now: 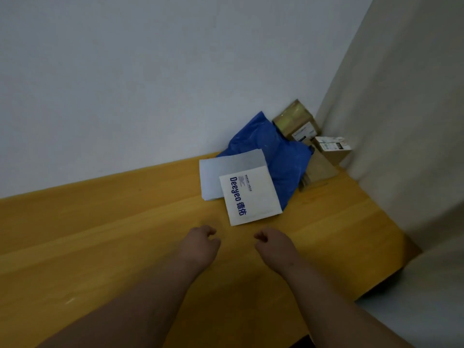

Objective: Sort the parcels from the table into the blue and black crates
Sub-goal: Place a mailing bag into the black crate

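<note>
White padded mailer [251, 195] printed "Deeyeo" in blue, lying flat, overlapping a plain pale envelope [221, 175] and a crumpled blue poly bag [281, 156], three brown cardboard boxes [297, 121] clustered behind in the corner, all on the wooden surface [100, 234]

We count five parcels on table [100, 234], clustered at 1 o'clock: two white mailers [252, 197] [226, 172], one blue poly bag [283, 159], two cardboard boxes [296, 121] [331, 146]. Brown item beneath boxes unclear.
</note>
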{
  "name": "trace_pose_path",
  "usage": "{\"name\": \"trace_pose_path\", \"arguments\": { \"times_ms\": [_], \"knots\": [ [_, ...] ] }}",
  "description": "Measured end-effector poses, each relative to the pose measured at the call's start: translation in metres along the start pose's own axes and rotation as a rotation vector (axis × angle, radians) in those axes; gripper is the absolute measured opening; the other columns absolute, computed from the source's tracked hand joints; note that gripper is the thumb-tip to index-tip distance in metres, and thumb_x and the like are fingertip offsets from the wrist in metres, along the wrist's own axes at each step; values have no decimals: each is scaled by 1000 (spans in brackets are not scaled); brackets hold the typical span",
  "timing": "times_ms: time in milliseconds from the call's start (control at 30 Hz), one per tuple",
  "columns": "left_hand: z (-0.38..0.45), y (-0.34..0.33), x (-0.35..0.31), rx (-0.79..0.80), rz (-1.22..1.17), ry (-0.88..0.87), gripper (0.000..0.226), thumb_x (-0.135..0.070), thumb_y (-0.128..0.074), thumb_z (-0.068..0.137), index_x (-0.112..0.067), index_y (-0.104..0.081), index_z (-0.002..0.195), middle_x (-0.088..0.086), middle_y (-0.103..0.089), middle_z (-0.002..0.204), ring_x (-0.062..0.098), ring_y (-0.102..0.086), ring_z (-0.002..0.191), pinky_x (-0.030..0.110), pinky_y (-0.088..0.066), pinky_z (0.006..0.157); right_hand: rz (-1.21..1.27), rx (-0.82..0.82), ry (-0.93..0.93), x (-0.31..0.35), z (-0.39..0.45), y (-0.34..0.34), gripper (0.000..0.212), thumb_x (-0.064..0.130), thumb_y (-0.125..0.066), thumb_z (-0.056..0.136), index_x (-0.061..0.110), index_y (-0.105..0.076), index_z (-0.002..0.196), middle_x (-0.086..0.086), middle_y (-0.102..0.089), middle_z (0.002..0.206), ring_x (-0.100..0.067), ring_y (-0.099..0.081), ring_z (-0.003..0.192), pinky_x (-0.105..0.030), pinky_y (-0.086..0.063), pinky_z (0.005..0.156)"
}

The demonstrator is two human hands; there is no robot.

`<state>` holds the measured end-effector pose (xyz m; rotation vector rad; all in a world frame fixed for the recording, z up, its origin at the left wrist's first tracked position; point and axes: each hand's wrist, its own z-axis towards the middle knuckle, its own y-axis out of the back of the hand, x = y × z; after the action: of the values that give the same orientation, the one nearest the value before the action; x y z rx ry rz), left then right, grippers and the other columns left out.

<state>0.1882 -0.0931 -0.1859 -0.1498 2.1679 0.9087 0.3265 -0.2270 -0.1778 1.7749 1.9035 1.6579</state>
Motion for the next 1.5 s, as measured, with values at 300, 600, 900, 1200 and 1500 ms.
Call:
{"name": "trace_pose_path", "arguments": {
  "times_ms": [300, 600, 900, 1200, 1500],
  "knots": [
    [79, -27, -47, -29, -48, 86, 51, -27, -55, 96, -20, -42, 145, 5, -44, 147, 23, -50, 125, 25, -41, 89, 135, -44, -133, -21, 123, 36, 63, 10, -58, 88, 10, -35, 146, -13, -49, 135, -29, -53, 116, -32, -48, 95],
    [122, -95, -76, 69, 146, 126, 90, -34, -70, 85, -28, -13, 155, 4, -13, 161, 22, -19, 146, 34, -22, 118, 174, 124, -232, -48, 176, 53, 52, 11, -60, 88, 12, -38, 135, -8, -52, 119, -13, -50, 84, -28, -47, 65],
    [101, -104, -89, -411, 205, 31, 51, -26, -50, 95, -31, -39, 145, -3, -44, 147, 19, -45, 130, 30, -42, 98, 727, 370, -142, -14, 172, 91, 4, 9, -67, 83, 10, -65, 87, -5, -70, 76, -19, -62, 70, -31, -47, 62],
    [36, -25, -91, -614, -1279, 158, 23, -11, -48, 100, -22, -63, 114, 1, -74, 104, 21, -72, 92, 32, -58, 66, 833, 228, -157, 7, 131, 90, 8, 31, -62, 90, 25, -58, 93, 0, -58, 96, -15, -54, 86, -32, -44, 73],
    [-58, 17, -35, -472, -1348, 100, 24, -12, -47, 99, -22, -63, 114, 3, -75, 102, 20, -74, 86, 32, -57, 61, 1056, 405, 38, 56, 39, 43, 16, 17, -58, 96, 21, -66, 109, -4, -76, 100, -16, -70, 80, -32, -48, 70]
  ]
}}
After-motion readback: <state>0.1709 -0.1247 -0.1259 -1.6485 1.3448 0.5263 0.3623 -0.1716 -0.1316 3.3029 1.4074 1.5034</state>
